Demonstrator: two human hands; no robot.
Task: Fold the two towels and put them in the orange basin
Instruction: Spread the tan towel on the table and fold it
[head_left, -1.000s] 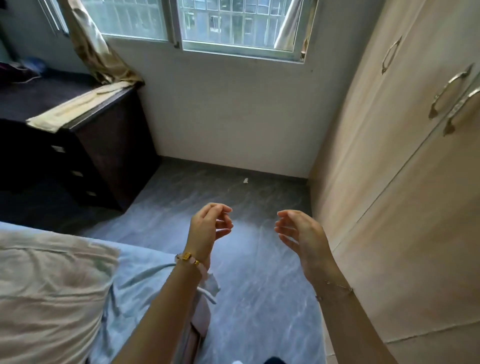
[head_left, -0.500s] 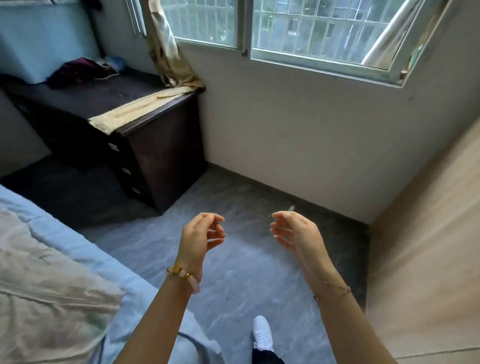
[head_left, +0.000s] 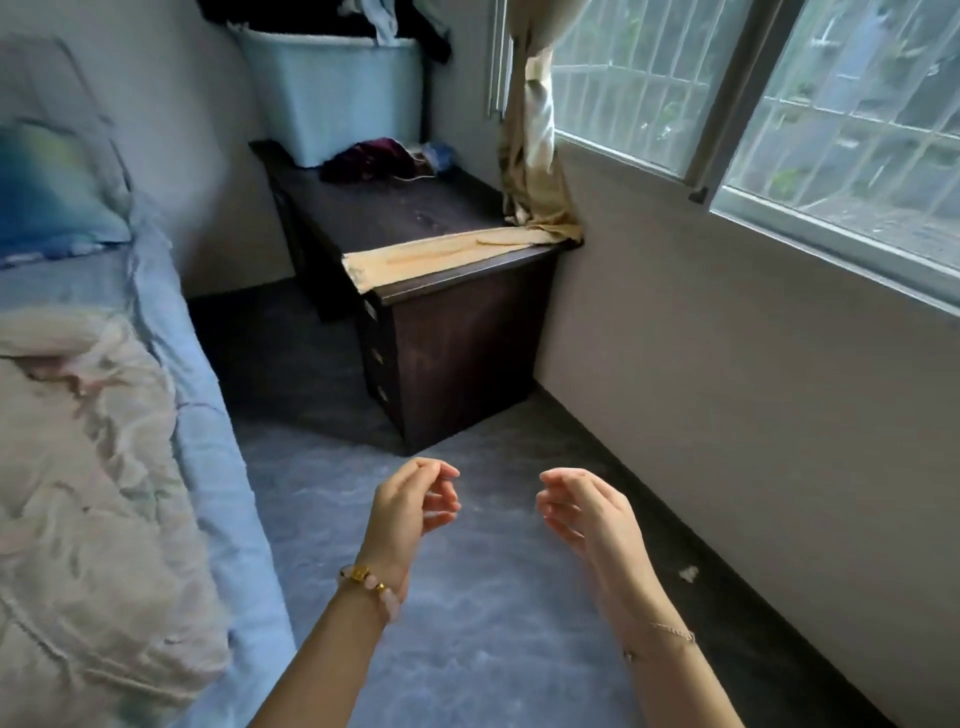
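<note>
left hand (head_left: 410, 506) and right hand (head_left: 587, 512) loosely curled, holding nothing, lower centre. no towels or orange basin in view; likely search step, next locate towels.

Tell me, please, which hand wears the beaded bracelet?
The left hand: a pink and gold beaded bracelet circles its wrist, while the right hand wears only a thin chain.
</note>
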